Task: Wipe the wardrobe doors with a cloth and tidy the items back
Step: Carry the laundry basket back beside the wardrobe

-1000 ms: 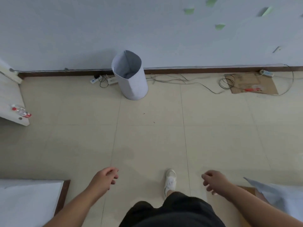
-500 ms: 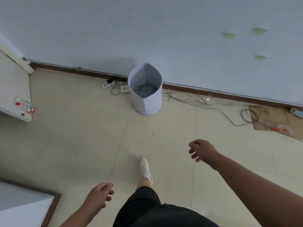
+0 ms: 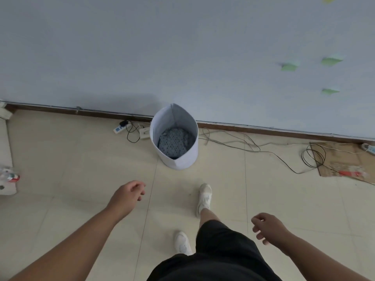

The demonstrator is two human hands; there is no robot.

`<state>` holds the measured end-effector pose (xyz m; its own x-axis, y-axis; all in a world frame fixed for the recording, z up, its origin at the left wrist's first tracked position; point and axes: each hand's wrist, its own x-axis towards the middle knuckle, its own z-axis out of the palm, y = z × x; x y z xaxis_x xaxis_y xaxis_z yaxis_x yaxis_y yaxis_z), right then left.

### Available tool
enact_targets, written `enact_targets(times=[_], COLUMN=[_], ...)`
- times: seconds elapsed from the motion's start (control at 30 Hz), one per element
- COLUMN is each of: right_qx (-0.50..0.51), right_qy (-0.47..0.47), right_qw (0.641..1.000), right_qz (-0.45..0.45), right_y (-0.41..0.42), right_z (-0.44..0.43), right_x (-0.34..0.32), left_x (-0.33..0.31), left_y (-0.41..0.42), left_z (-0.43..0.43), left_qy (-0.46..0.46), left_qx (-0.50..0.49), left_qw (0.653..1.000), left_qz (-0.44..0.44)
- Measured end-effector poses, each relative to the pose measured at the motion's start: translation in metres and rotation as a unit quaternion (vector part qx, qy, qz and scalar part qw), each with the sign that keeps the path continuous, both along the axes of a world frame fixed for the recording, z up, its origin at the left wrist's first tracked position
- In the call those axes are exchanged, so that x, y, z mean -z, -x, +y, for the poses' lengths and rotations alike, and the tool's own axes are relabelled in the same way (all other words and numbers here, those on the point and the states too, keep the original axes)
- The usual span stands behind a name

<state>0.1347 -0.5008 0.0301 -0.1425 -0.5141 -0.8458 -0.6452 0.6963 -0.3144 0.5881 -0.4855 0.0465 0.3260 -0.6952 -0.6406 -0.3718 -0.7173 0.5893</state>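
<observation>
Patterned grey cloth [image 3: 173, 142] lies bunched at the bottom of a white soft-sided bin [image 3: 183, 161], which stands upright on the tiled floor [image 3: 81, 159] against the skirting board [image 3: 263, 128]. From my feed the cloth is ahead of both hands and well apart from them, with nothing touching it. Left hand [image 3: 127, 196] is the closer one, out in front and just left of the bin's line, over bare floor, with fingers loosely curled, holding nothing and touching nothing. Right hand [image 3: 267, 228] hangs lower and further back on the right, fingers also loosely bent and empty. Between the hands I see black shorts [image 3: 219, 250] and two white shoes: the front shoe [image 3: 205, 196] is planted near the bin, the rear shoe [image 3: 182, 243] sits behind it. Just left of the bin are two power strips [image 3: 117, 129] with a black lead. Thin cables [image 3: 233, 140] trail right along the floor to a coil [image 3: 313, 155] at the edge of a flattened piece of cardboard [image 3: 345, 159]. At the far left edge is a white panel [image 3: 5, 142] with a blurred, red-labelled bottle [image 3: 9, 176] on it; I can't tell what furniture it belongs to. On the pale wall [image 3: 162, 47], upper right, are green sticky notes [image 3: 289, 67].
</observation>
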Motion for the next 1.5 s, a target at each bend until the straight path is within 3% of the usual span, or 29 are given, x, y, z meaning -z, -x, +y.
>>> enact_targets(times=[0.43, 0.67, 0.87, 1.07, 1.2, 1.4, 1.5], right_qx=[-0.131, -0.051, -0.018, -0.047, -0.083, -0.112, -0.147], right_qy=[0.049, 0.060, 0.035, 0.016, 0.011, 0.021, 0.046], right_qw=[0.989, 0.994, 0.998, 0.999, 0.996, 0.993, 0.986], right_qz=[-0.047, -0.073, -0.050, -0.009, -0.005, 0.022, 0.066], right_y=[-0.102, -0.163, -0.200, -0.229, -0.247, -0.262, -0.264], right_z=[-0.348, -0.463, -0.495, -0.494, -0.496, -0.494, -0.492], right_x=[0.028, 0.067, 0.172, 0.285, 0.328, 0.356, 0.353], left_x=[0.028, 0.069, 0.170, 0.288, 0.342, 0.380, 0.377], left_y=[-0.020, -0.049, -0.078, -0.117, -0.133, -0.143, -0.147], left_z=[-0.151, -0.249, -0.336, -0.386, -0.403, -0.413, -0.414], left_qy=[-0.118, -0.111, -0.088, -0.100, -0.139, -0.158, -0.162], left_qx=[-0.072, -0.099, -0.049, -0.009, -0.081, -0.077, -0.069], left_qw=[0.990, 0.988, 0.995, 0.989, 0.986, 0.983, 0.983], left_qz=[0.014, 0.031, 0.017, -0.104, -0.031, 0.054, 0.045])
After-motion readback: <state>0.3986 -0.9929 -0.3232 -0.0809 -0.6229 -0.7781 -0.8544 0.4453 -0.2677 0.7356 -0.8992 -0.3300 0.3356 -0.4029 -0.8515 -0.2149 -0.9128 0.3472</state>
